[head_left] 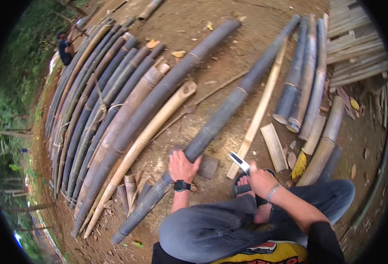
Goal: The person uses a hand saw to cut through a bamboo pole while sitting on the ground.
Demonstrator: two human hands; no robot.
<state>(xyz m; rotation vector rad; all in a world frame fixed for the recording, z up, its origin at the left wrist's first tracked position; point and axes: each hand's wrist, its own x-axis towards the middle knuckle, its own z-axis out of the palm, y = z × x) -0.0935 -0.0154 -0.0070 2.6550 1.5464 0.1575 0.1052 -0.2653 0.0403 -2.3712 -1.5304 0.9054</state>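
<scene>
My left hand (184, 167), with a dark watch on its wrist, presses down on a long dark bamboo pole (222, 112). The pole slants from the near left to the far right in front of me. A short dark block (209, 166) sits on the ground beneath it, beside my hand. My right hand (262, 181), closed, holds a tool (239, 162) with a flat white-and-black end. Its exact kind is unclear, and the fist hides its handle. The tool is right of the pole, apart from it, above my sandalled foot (243, 185).
Many bamboo poles (114, 119) lie stacked on the left, some tied. A pale split strip (263, 108), a short split piece (274, 147) and more poles (307, 75) lie right. Slats (357, 48) are piled far right. Another person (65, 47) is at the far left.
</scene>
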